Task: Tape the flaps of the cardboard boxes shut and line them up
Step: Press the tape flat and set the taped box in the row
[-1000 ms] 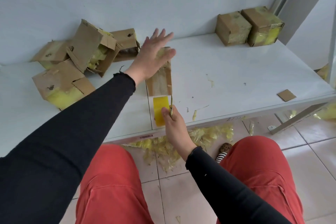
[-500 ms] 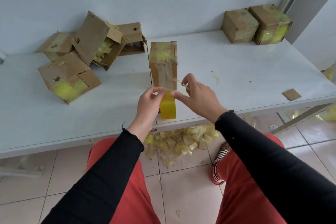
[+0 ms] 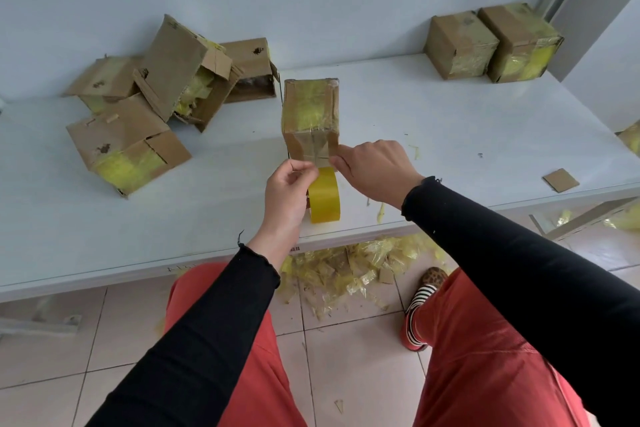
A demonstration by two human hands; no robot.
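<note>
While my left hand (image 3: 289, 191) and right hand (image 3: 372, 168) each pinch a strip of tape (image 3: 320, 163) against the near face of the cardboard box (image 3: 310, 114) mid-desk (image 3: 450, 135), risk noted: clear tape may wrinkle, self-stick, or shove the box far.

A cardboard box (image 3: 310, 120) stands in the middle of the white table (image 3: 450, 135), its near face covered with clear tape. The left hand (image 3: 289, 196) and the right hand (image 3: 375, 170) both pinch at the lower edge of this face; what they pinch is too small to tell. A roll of yellow tape (image 3: 324, 196) stands on edge just in front of the box. Four untaped boxes (image 3: 166, 87) lie in a heap at the left, two taped boxes (image 3: 491, 42) side by side at the right. Yellow tape scraps (image 3: 349, 267) lie on the floor.
</note>
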